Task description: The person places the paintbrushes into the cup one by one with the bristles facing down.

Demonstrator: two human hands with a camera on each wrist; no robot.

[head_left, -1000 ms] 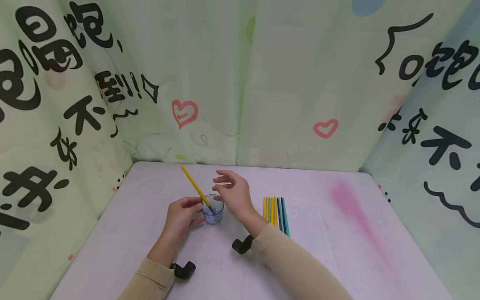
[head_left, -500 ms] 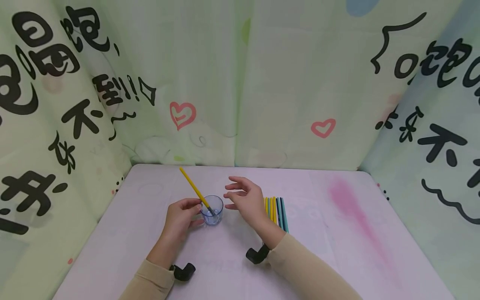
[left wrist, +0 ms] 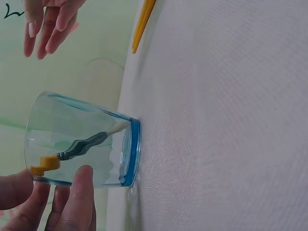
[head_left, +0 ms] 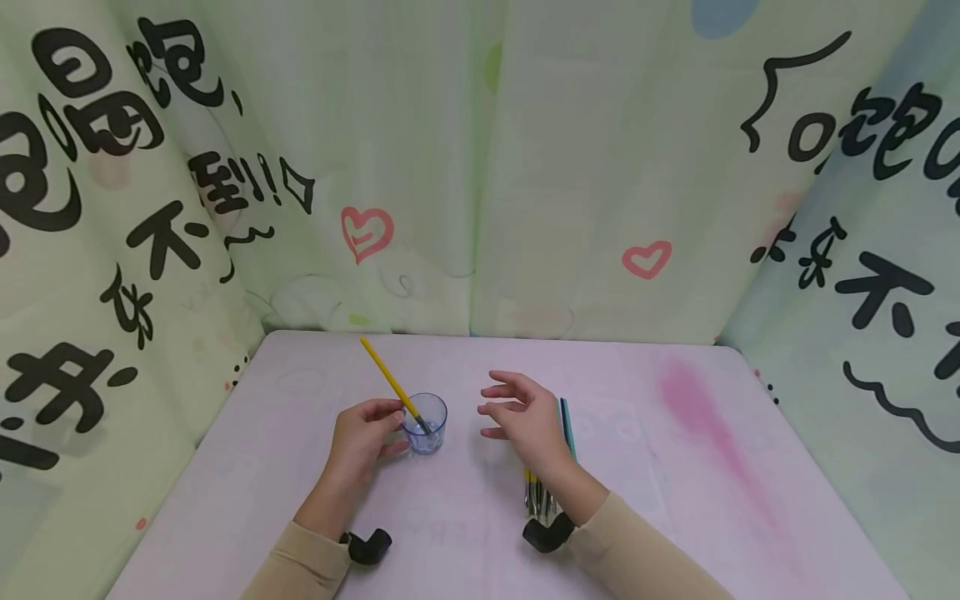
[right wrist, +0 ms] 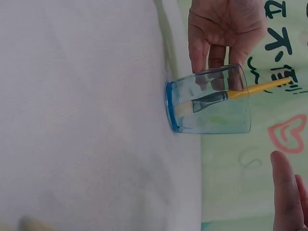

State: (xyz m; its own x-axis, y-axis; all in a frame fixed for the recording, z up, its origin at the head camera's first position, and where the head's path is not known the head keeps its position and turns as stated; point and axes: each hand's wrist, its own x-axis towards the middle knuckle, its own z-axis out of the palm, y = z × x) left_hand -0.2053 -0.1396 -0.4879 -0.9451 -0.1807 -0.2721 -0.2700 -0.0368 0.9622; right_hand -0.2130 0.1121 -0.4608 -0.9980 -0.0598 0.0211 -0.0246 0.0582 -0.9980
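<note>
A clear, blue-tinted glass stands upright on the table. One paintbrush leans in it, bristles down, its yellow handle rising to the left past the rim. My left hand holds the glass from its left side, with the thumb at the rim and fingertips against the wall, as the left wrist view shows. The pale bristles are near the glass bottom in the right wrist view. To the right of the glass, my right hand is in the air with fingers spread and nothing in them.
Several more paintbrushes lie side by side under my right hand and wrist, which partly hide them; blue-green handles stick out beyond. A pale pink cloth covers the table, and a printed curtain surrounds its back and sides.
My right hand has moved away from the glass, to the right and nearer to me, and now covers part of the brush row. My left hand, the glass and its brush have stayed put.
</note>
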